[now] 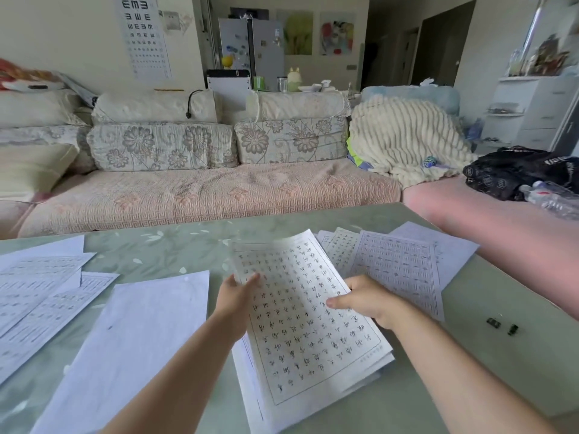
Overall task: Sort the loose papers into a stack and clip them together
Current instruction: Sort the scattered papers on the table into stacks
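A stack of gridded handwriting sheets [300, 327] sits in front of me, its far end lifted off the pale green table [175, 245]. My left hand [235, 296] grips its left edge, thumb on top. My right hand [363, 300] grips the right edge, thumb pressing on the top sheet. More loose sheets [398, 264] lie fanned out beyond my right hand. A blank sheet [134, 339] lies left of the stack, and several printed sheets [40, 289] overlap at the far left. Two small black binder clips [501, 325] lie on the table to the right.
Another person's forearm [501, 236] reaches across the table's right corner. A sofa [203, 189] with floral cushions stands just behind the table. A cream blanket [404, 136] and a black bag [517, 170] lie at the right.
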Motion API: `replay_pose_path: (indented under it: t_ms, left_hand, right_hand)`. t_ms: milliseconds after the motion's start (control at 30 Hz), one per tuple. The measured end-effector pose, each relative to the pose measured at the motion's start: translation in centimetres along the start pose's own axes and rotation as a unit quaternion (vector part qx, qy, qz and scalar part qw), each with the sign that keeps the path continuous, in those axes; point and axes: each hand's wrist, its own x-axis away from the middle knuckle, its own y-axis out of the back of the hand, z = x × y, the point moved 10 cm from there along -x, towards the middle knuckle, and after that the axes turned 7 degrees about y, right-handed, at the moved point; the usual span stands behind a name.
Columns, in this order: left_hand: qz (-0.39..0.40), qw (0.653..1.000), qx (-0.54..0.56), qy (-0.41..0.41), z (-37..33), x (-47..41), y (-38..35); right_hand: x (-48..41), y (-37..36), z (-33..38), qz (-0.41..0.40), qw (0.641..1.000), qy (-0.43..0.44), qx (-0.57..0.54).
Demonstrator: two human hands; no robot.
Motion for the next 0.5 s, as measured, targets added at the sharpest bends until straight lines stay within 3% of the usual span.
replay_pose_path:
  t_ms: [133, 267, 333, 500]
  left_hand:
    - [-0.019, 0.979, -0.199, -0.042, -0.1, 0.3, 0.3]
    - [-0.082, 0.912, -0.397, -0.054, 0.6, 0.5, 2.0]
    - [-0.08, 0.904, -0.418, -0.029, 1.5, 0.9, 2.2]
    - [-0.071, 0.952, -0.298, 0.016, 2.7, 2.1, 2.5]
  right_hand:
    - [0.4, -0.1, -0.6, -0.018, 1.0, -0.004, 0.014]
    - [0.2, -0.3, -0.9, -0.048, 0.997, -0.012, 0.061]
    - [0.3, -1.1, -0.4, -0.041, 0.994, -0.014, 0.1]
    - [0.3, -3.5, 0.5, -0.022, 0.992, -0.031, 0.118]
